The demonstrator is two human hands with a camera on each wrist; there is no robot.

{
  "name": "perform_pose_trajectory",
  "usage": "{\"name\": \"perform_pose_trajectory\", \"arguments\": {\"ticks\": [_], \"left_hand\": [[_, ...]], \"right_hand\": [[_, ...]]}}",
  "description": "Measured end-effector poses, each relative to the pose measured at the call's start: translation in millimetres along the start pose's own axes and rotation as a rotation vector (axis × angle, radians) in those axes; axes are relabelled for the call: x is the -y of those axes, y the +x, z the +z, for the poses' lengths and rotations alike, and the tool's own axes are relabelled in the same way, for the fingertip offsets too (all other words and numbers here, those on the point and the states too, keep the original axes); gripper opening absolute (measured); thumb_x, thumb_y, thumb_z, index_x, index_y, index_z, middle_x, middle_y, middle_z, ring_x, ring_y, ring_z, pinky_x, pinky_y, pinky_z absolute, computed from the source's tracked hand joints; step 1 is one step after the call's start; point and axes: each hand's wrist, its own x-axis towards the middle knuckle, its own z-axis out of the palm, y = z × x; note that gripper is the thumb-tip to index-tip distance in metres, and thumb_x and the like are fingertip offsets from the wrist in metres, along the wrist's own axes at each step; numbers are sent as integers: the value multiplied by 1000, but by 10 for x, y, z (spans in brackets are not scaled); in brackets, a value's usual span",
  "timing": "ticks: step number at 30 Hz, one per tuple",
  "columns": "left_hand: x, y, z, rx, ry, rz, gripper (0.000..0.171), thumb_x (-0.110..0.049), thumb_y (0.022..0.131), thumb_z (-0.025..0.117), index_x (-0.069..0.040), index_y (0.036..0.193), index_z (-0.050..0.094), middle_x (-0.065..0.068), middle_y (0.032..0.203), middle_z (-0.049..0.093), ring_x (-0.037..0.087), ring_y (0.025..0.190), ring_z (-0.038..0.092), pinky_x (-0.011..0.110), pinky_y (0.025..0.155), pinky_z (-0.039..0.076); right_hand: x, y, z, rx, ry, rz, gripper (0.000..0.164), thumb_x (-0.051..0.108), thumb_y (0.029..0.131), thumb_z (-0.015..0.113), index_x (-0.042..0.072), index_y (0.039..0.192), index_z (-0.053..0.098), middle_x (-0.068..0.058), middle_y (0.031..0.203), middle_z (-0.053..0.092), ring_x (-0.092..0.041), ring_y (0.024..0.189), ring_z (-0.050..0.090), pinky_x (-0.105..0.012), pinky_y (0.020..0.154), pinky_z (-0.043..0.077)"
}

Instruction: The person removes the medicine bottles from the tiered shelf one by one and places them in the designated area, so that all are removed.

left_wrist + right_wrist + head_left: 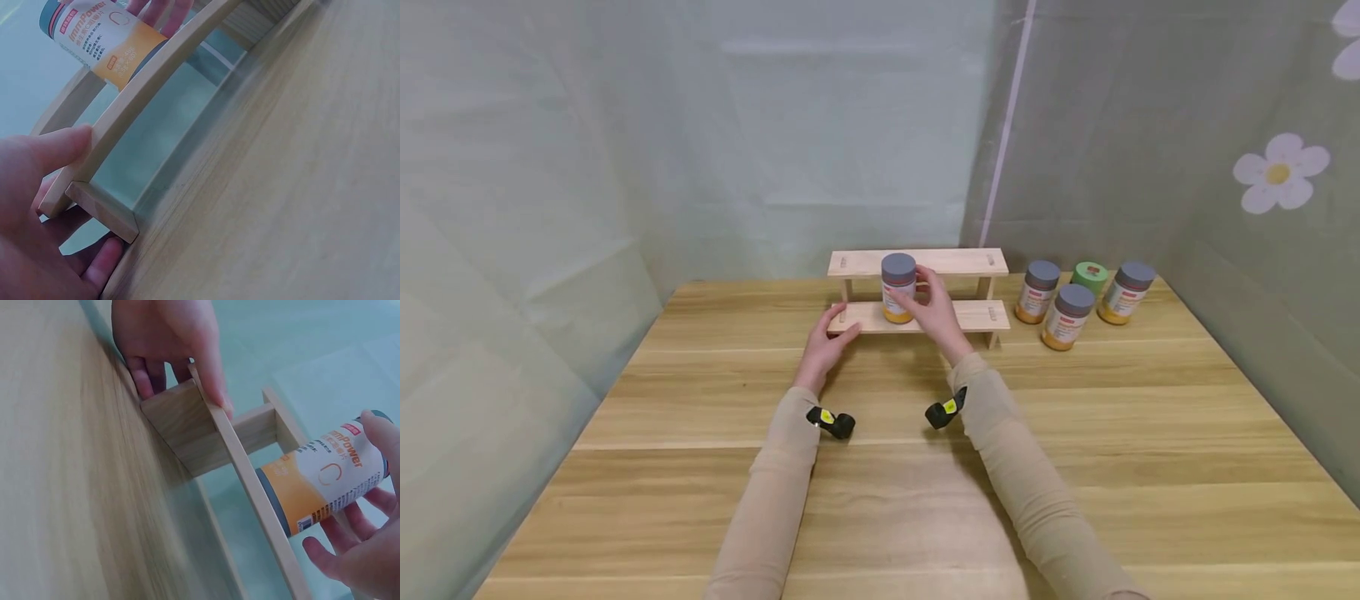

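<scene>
A two-step wooden rack (925,318) stands near the table's back edge. On its lower step sits a supplement bottle (898,268), upright, with a grey-blue lid and a white-and-orange label. My right hand (938,318) holds this bottle from the right, the thumb on the near side and the fingers around the far side. At the rack's left end, my left hand (822,348) grips the lower step. In the left wrist view the left thumb (65,147) lies on the step, while the other fingers reach round behind the short leg (103,209).
Right of the rack stand several more supplement bottles (1070,317) with grey-blue lids. Among them is a green-topped container (1090,273), partly hidden. Pale curtains (850,125) hang behind the wooden table (700,400) and along its sides.
</scene>
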Motion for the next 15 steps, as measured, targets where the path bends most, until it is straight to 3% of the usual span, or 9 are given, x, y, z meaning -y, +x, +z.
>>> {"name": "perform_pose_trajectory", "arguments": {"ticks": [7,15], "left_hand": [[-26,28,-21,11,24,-26,59,-30,92,66,-24,146,42,2,161,27,24,151,19,42,123,14],[-15,24,-5,4,33,-23,59,-32,92,67,-23,145,43,1,161,28,25,150,20,43,123,15]], "right_hand": [[-4,7,52,-1,70,43,66,26,91,68,12,143,31,-17,143,43,-31,132,46,-45,112,38],[-57,-7,100,-17,13,-20,67,25,92,67,13,145,27,-19,142,44,-35,124,49,-50,105,42]]}}
